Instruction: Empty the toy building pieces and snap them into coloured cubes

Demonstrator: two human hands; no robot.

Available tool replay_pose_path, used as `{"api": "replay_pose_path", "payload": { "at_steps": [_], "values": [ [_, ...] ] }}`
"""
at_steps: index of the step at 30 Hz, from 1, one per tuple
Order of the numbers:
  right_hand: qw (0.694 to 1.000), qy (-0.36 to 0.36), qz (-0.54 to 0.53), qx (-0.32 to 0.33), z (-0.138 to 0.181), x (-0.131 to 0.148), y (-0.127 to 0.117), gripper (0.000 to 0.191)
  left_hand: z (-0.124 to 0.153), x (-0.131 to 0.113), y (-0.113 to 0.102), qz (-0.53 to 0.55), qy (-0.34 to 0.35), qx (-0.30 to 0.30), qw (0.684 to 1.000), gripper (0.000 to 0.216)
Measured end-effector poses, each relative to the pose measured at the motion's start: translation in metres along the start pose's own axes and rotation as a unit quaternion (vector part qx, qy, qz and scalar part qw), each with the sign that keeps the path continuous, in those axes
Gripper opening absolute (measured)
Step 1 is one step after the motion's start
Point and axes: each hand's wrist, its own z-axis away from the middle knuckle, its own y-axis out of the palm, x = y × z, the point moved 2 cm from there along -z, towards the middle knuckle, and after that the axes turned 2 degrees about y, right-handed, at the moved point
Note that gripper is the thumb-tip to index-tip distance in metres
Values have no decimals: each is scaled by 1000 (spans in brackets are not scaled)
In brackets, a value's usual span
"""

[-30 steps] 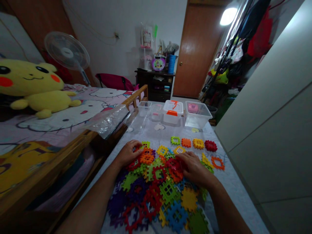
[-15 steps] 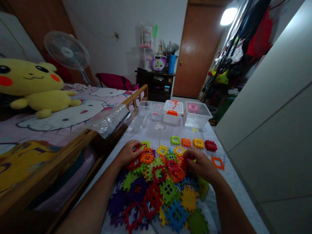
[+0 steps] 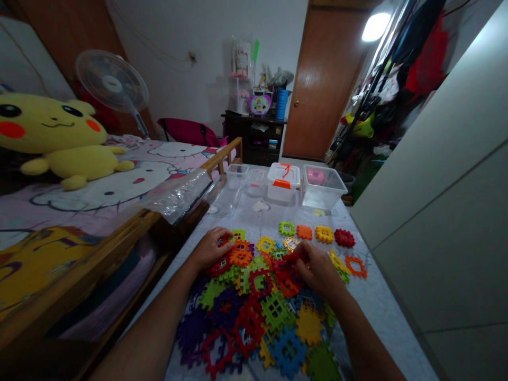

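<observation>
The right hand [image 3: 317,265] has its thumb and fingers pinched together on a thin red toothed plastic piece [image 3: 292,257], tilted just above the right part of the mixed heap of coloured interlocking plastic squares [image 3: 254,307]. The heap lies across the near part of the cloth-covered bench [image 3: 246,217]. The left hand [image 3: 214,247] rests at the heap's far left edge, its fingers curled over red pieces beside an orange window-patterned square [image 3: 241,254]; whether they clamp anything cannot be told.

The toothed edges overlap closely, so the red piece could snag a neighbour if lifted sharply, dragging it along or making the pile slide. Its grip seems to be near one edge, so a bump against the heap might twist it loose, and among other red pieces it would be hard to pick out. A wide sweep of the right forearm could knock the orange open square frame [image 3: 356,266] or disturb the dark red scalloped stack [image 3: 344,237] at the far right. On the left, pressure from the curled fingers could push loose pieces toward the wooden bed rail [image 3: 154,219], where they might drop off the edge.
</observation>
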Motion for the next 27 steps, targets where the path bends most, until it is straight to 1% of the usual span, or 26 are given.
{"api": "replay_pose_path", "payload": {
  "at_steps": [2, 7, 9, 13, 19, 21, 24, 27],
  "values": [
    [1000, 15, 2, 13, 1, -2, 2, 6, 0, 0, 0, 2, 0, 0, 1000, 30],
    [999, 39, -36, 3, 2, -2, -1, 2, 0, 1, 1, 0, 3, 1, 1000, 30],
    [998, 36, -47, 3, 1, -3, -2, 4, -1, 1, 1, -1, 2, 0, 1000, 30],
    [999, 9, -34, 0, -2, -5, -5, 10, -1, 2, 1, -2, -1, -6, 1000, 29],
    [999, 32, -30, -30, -2, -2, -6, 12, -1, 3, 2, -3, 7, -5, 1000, 28],
    [999, 39, -33, -6, -1, 1, -3, 9, -1, 3, 2, -1, 7, -7, 1000, 28],
    [998, 36, -22, 47, 2, 4, 3, 7, -1, 1, 1, 1, 2, -7, 1000, 29],
    [998, 10, -10, 56, 4, 6, 8, 14, -1, 1, 0, 1, 1, -2, 1000, 29]
  ]
}}
